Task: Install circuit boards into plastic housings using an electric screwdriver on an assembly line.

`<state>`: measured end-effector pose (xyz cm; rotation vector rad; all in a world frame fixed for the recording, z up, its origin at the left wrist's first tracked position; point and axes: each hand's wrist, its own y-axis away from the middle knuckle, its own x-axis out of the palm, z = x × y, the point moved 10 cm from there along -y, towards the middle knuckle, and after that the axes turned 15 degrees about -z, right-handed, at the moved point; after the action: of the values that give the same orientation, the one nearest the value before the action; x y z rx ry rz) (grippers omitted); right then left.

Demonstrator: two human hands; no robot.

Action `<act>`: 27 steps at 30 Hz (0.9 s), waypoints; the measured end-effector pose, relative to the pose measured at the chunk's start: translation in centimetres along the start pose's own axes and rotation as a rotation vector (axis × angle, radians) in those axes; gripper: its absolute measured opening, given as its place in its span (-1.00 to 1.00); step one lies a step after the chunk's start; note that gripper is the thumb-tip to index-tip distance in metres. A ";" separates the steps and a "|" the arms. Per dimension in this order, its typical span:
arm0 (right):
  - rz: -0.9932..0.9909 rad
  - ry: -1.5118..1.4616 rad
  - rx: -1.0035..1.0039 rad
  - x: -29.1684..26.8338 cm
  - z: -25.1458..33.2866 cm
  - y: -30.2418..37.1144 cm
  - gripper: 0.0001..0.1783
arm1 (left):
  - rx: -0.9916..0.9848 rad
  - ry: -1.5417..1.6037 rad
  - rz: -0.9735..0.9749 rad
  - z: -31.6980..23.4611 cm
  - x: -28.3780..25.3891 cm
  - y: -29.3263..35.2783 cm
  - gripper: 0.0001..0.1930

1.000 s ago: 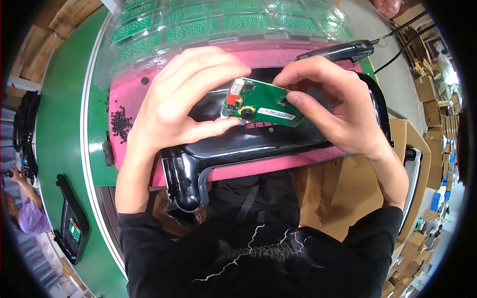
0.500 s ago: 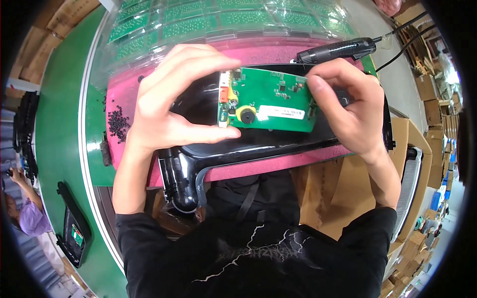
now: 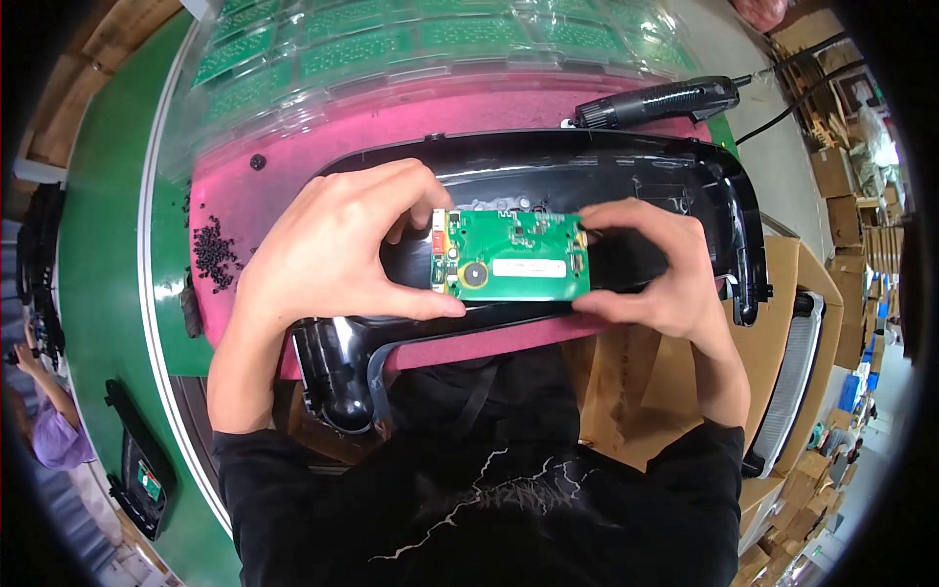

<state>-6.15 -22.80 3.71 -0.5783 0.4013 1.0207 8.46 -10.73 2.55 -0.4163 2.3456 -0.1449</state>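
Between my two hands is a green circuit board (image 3: 518,243) with a white label, a round black buzzer and connectors along its left end. My left hand (image 3: 337,245) grips the board's left end, thumb at the near edge and fingers at the far edge. At the right end, my right hand (image 3: 653,264) pinches the board the same way. The board is over a glossy black plastic housing (image 3: 577,161), whose hollow side faces up. Whether the board touches the housing is hard to see. The housing's curved handle-like part (image 3: 342,377) extends toward me at the left.
A pink mat (image 3: 264,127) lies under the housing, with a pile of small black screws (image 3: 213,256) at left. A black electric screwdriver (image 3: 655,102) rests beyond the housing. Clear trays of green boards (image 3: 352,49) stand behind. A cardboard box (image 3: 646,391) is at right.
The circuit board has come down and toward me, flatter over the housing. My right hand has shifted from its upper right corner to grip both edges of the right end.
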 end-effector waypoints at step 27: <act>-0.039 0.075 -0.015 -0.3 -3.6 -1.0 -0.43 | 0.011 -0.289 0.009 0.3 2.6 -1.7 -0.42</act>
<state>-5.61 -25.62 1.29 -0.6372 0.4471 0.9671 7.33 -13.16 1.05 -0.3931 2.0614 -0.0868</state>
